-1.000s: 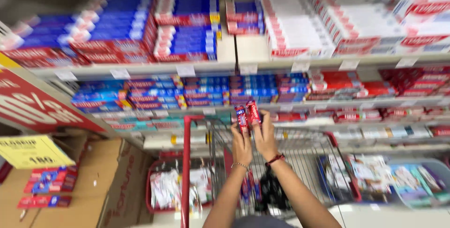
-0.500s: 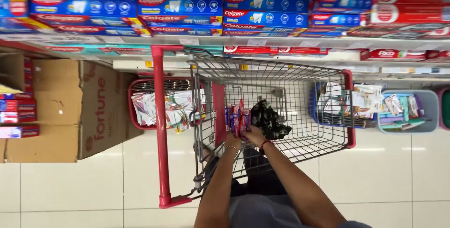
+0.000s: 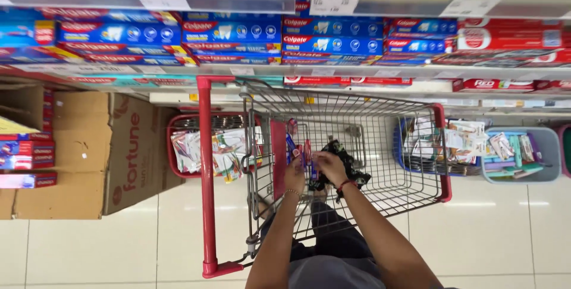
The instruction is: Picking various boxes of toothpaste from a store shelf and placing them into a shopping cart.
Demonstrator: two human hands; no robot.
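Two hands (image 3: 312,167) closed around toothpaste boxes (image 3: 300,149)

Shopping cart (image 3: 369,140) stands before the toothpaste shelves (image 3: 238,36); cardboard box (image 3: 101,158) to its left, bin (image 3: 526,155) to its right.

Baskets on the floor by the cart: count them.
3 for sure: a red basket left of the cart, a blue basket right of it, a grey bin further right; another may sit at the frame's right edge.
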